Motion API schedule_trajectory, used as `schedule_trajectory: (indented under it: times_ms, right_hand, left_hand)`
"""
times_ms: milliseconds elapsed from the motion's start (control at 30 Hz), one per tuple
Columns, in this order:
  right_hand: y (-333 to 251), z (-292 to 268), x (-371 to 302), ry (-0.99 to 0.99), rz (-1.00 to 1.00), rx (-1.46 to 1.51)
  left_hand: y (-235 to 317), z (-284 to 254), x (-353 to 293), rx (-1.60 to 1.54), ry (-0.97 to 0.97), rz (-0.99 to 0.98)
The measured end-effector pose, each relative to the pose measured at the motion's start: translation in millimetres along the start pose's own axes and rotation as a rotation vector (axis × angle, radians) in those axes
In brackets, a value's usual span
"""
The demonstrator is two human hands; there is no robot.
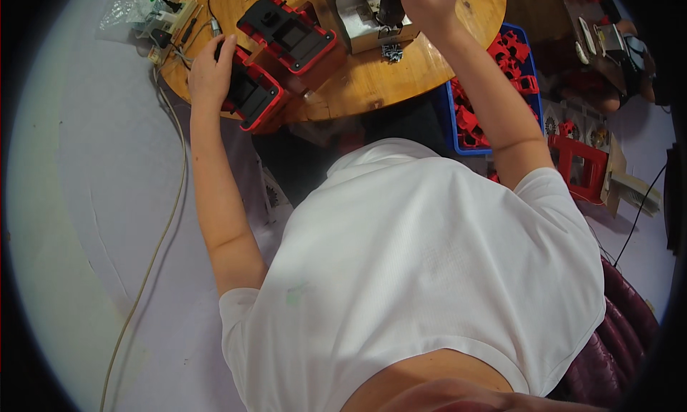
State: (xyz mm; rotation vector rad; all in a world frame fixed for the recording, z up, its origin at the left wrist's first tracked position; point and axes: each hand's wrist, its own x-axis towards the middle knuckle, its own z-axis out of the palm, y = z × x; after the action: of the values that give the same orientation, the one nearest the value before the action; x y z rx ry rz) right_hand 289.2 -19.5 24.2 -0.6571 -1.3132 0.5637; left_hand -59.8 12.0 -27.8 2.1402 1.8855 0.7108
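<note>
My left hand is at the left side of the round wooden table, closed on the outer edge of a red-and-black plastic housing. Its thumb points away from me, and the other fingers are mostly hidden. Right beside it, a second red-and-black housing lies with its black face up. My right hand reaches to the top edge of the picture, where its fingers are cut off. Close to it stands a dark upright object, in front of a silvery box; whether the hand touches it, I cannot tell.
A small pile of screws lies on the wooden table. Below the table's right edge is a blue crate of red plastic parts. A power strip with cables sits at the left, and a red stool stands at right.
</note>
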Motion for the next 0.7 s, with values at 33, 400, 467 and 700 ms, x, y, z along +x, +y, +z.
schedule_trajectory:
  times_ms: [33,400,467,700]
  right_hand:
    - [-4.2,7.9,9.6,-0.017,0.105,0.062]
    - [-59.8,126.9,-1.2,-0.077,0.158,0.589]
    - [-57.8,145.9,-12.4,-0.111,0.119,0.633]
    - [-50.2,178.7,-31.1,-0.159,0.169,0.694]
  left_hand:
    - [-0.4,1.5,-1.6,0.051,0.019,0.027]
    - [-11.3,14.6,-3.4,0.207,0.07,0.029]
    - [-25.2,24.0,0.6,0.317,0.037,0.029]
    - [41.3,-20.1,-15.7,-0.103,0.027,0.102]
